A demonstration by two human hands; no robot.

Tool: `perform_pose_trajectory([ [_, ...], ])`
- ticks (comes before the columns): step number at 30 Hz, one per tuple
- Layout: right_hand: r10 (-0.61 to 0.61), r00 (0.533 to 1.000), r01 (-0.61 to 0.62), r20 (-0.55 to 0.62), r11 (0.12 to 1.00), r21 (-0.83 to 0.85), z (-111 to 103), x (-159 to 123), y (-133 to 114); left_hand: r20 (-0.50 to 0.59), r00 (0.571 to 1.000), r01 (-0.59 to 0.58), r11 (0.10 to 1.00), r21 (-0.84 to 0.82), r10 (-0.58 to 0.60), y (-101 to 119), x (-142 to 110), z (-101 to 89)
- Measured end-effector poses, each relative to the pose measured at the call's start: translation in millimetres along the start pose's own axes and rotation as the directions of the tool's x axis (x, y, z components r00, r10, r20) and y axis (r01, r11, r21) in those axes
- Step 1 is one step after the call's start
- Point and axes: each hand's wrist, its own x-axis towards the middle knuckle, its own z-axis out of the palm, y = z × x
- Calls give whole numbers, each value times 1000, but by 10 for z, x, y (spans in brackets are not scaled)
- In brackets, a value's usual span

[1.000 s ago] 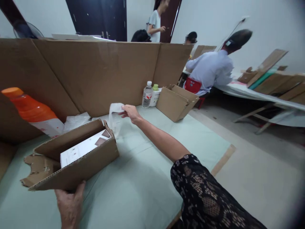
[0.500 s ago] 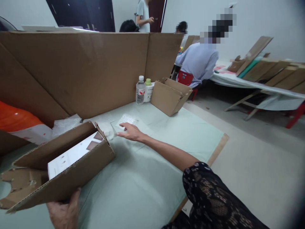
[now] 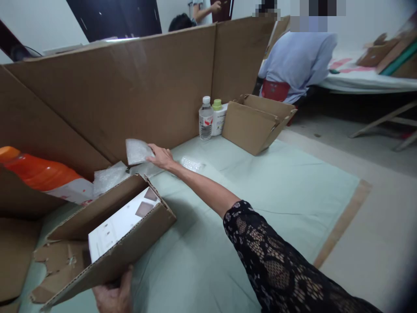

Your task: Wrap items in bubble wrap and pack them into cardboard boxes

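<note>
Left fingers (image 3: 125, 284) hold the carton (image 3: 140, 239), long axis slanting away rightward, right fingers (image 3: 159, 153) pinching a whitish sheet (image 3: 137, 152).

On my monitor I see a black lace sleeve (image 3: 276, 256), sheer and floral-patterned, pale-flecked near its hem (image 3: 232, 212); the right hand (image 3: 159, 157) is bare.

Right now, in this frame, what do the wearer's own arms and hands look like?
The right hand is bare, with no glove, ring or watch visible. The right forearm is bare up to a black, see-through lace sleeve with a floral pattern. The left hand shows only in part, ungloved; its sleeve is out of view.
</note>
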Motion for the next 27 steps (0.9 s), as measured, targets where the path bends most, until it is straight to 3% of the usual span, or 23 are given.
perform_pose_trajectory([
  [4,-14,1000,15,19,999,-39,-177,-213,227,18,999,-39,999,35,39,-1,-2,-12],
  [8,-44,998,46,41,998,-39,-342,-968,521,68,989,-125,991,-44,128,-29,-19,-17],
  [11,-117,985,116,124,993,8,-233,-1587,528,60,986,-153,988,-13,154,-33,-21,-31],
  [14,-196,964,167,177,972,168,50,-1966,413,29,996,-92,989,114,89,-13,4,-36],
  [16,-209,965,169,155,956,239,206,-2035,346,8,995,-95,988,119,95,4,36,-23],
  [19,-212,968,188,133,967,174,236,-1945,310,-18,977,-210,975,71,211,2,107,-2],
  [23,-210,969,212,131,977,-2,-75,-1735,387,-16,945,-317,931,180,325,-76,223,-35],
  [27,-136,977,175,166,953,-247,-392,-1546,534,13,965,-261,954,144,262,-153,284,-70],
])
